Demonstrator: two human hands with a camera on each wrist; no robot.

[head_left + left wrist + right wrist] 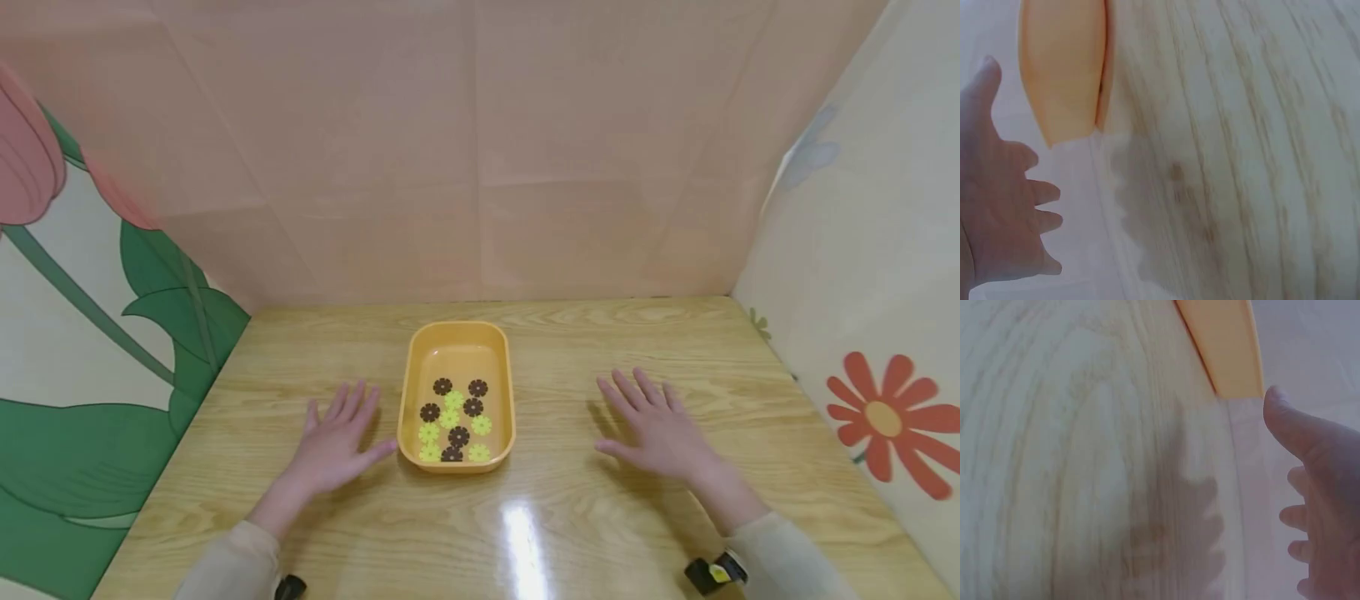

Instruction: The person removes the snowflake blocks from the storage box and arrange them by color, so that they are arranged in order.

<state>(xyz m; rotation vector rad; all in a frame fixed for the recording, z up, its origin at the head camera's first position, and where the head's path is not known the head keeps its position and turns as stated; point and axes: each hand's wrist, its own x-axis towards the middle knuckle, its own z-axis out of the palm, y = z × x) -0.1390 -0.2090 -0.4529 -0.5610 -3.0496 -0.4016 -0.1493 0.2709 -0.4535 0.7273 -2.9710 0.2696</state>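
Note:
An orange-yellow rectangular tray (457, 358) lies on the wooden table between the two hands. In its near half are several small flower-shaped discs, some dark brown (458, 437) and some bright yellow (482, 425). My left hand (333, 450) is just left of the tray, fingers spread, its thumb tip right at the tray's edge in the head view. Farther off on the right, my right hand (660, 433) hovers over its shadow with fingers spread and nothing in it. Both wrist views show the tray's outer wall (1063, 69) beyond the thumb.
The wooden table (570, 517) has a bright light reflection near its front. A plain pink sheet (480, 167) rises along the back edge. Printed panels stand at both sides, with green leaves (75, 458) at left and a red flower (883, 419) at right.

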